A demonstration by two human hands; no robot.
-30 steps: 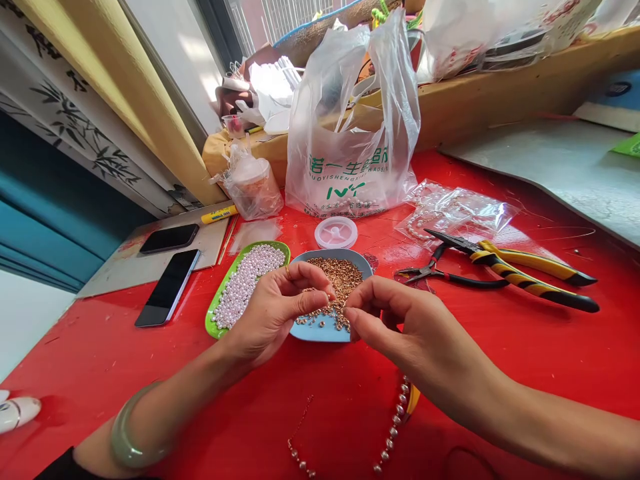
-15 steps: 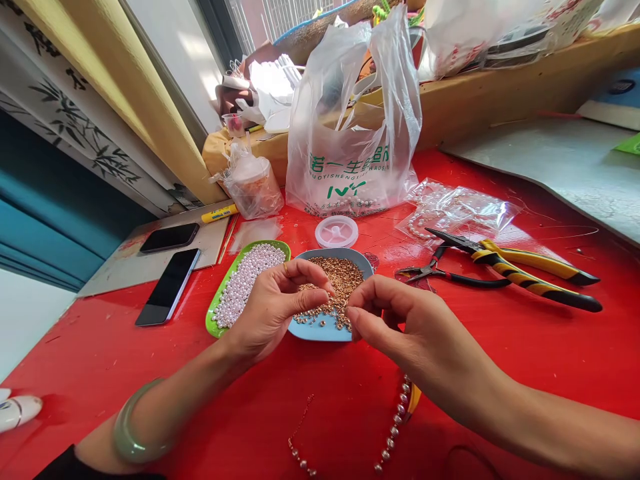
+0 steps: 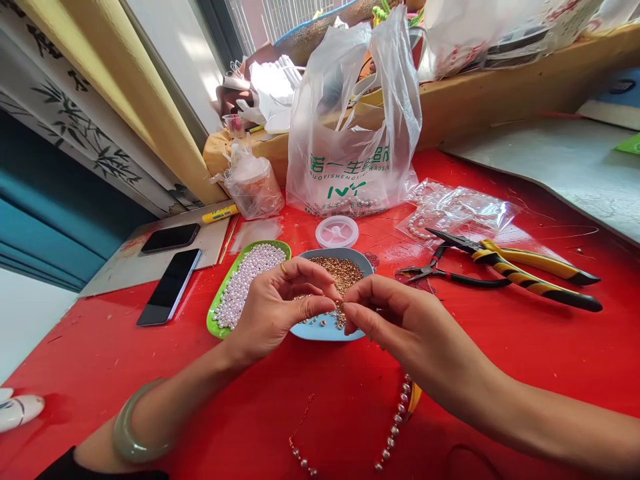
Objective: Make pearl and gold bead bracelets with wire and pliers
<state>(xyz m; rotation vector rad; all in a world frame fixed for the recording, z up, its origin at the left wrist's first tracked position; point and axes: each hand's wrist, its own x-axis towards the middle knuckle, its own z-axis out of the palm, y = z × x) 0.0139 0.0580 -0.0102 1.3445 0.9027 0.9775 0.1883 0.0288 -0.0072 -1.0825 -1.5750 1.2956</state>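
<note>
Above the blue dish of gold beads [image 3: 333, 333], the fingertips of my two hands meet. My left hand [image 3: 280, 300] is closed in a pinch; whatever tiny thing lies between its thumb and forefinger is too small to name. Opposite it, my right hand [image 3: 400, 320] pinches the end of a bead string, with the end itself hidden by the fingers. From beneath that hand, the bead string [image 3: 393, 430] runs down toward the table's front, pearly beads alternating with small gold ones. Its chain end [image 3: 300, 433] lies to the left. Beside the left hand rests a green tray of white pearl beads [image 3: 216, 327].
On the red table [image 3: 240, 413], yellow-black pliers [image 3: 530, 267] and smaller pliers [image 3: 435, 272] lie right. Two phones, one black [image 3: 170, 238] and one blue-edged [image 3: 170, 287], lie left. Behind stand a plastic bag [image 3: 350, 133], a round lid [image 3: 337, 232] and a wrapped cup [image 3: 254, 180].
My two hands have drawn together, so the gap between their fingertips has closed. The right hand has shifted slightly left. The dishes and tools have stayed in place.
</note>
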